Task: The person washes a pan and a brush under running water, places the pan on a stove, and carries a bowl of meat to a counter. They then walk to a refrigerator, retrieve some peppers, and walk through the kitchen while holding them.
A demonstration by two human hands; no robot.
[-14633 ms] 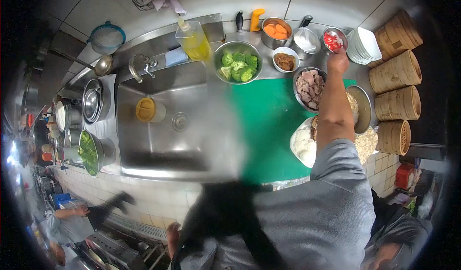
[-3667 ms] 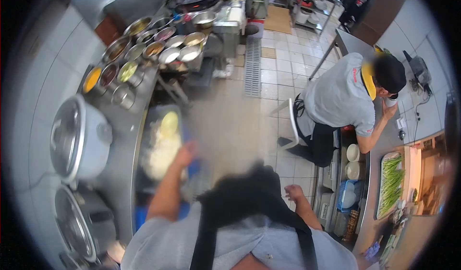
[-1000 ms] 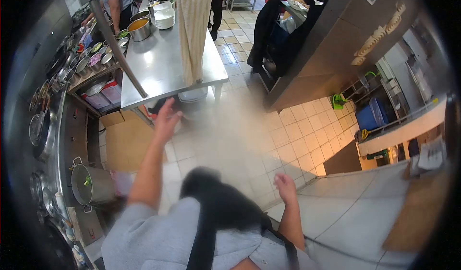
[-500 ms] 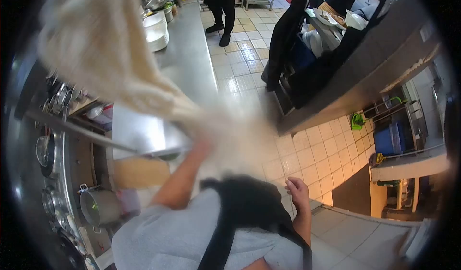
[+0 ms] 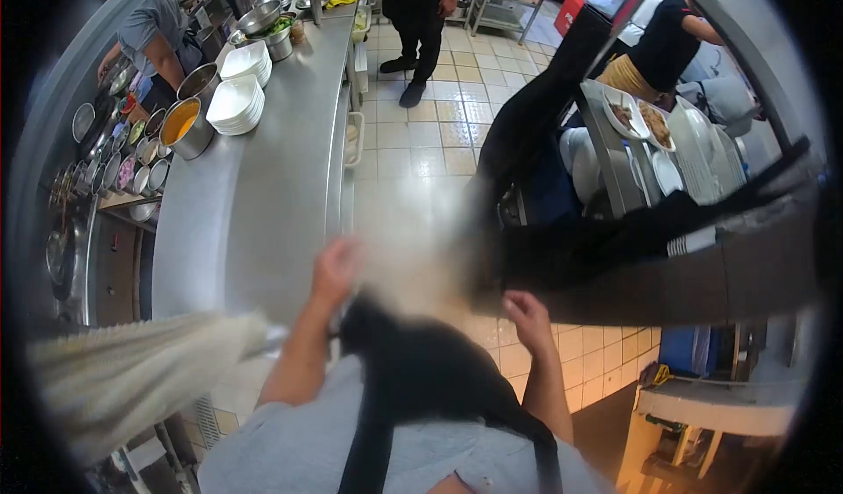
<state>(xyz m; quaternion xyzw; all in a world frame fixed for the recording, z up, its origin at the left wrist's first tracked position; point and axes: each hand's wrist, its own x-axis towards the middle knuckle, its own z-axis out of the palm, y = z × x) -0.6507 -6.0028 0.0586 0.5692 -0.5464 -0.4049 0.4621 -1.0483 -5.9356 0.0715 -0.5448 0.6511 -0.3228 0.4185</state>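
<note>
Left hand (image 5: pixel 335 270): mid-left, near counter (image 5: pixel 281 195); blurred, can't tell state.
Right hand (image 5: pixel 529 320): right of centre, half-open.
Plates (image 5: pixel 235 108): counter, upper left.

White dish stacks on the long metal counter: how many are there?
2. The nearer stack is beside the pot with orange contents; the farther stack is just beyond the nearer one. Others could be hidden.

Steel ctr (image 5: pixel 281 195) | long, flat top, shiny | near L hand (image 5: pixel 337 270)
</note>
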